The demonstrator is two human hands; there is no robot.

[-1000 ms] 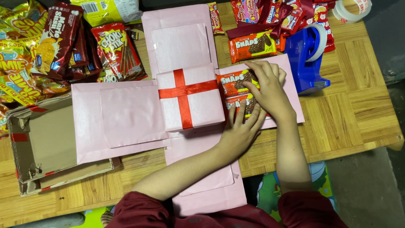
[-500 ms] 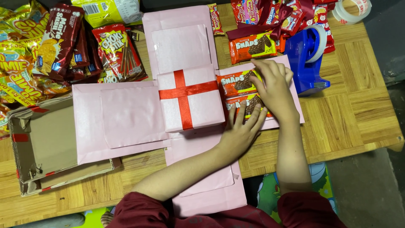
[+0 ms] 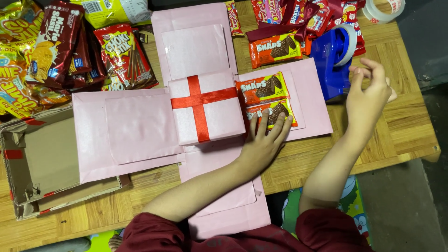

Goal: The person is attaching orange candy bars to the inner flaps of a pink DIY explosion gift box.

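A pink paper box lies unfolded in a cross shape, with its flaps [image 3: 140, 128] spread on the wooden table. A small pink box with a red ribbon cross [image 3: 205, 107] sits at its centre. Two orange wafer packets [image 3: 263, 88] lie on the right flap. My left hand [image 3: 266, 140] rests flat, fingers spread, on the lower packet [image 3: 270, 112]. My right hand [image 3: 368, 93] hovers above the table just right of a blue tape dispenser [image 3: 333, 58]. Its fingers are loosely curled and nothing shows in them.
Several snack bags [image 3: 56, 51] are piled at the back left and more packets [image 3: 298, 18] at the back right. An open cardboard box [image 3: 42, 163] sits at the left. A tape roll [image 3: 382, 9] lies at the far right corner. The table edge [image 3: 410, 156] is near my right arm.
My right hand has lifted off the packets and moved right, next to the tape dispenser. My left hand has slid up onto the lower packet. Both packets now show.
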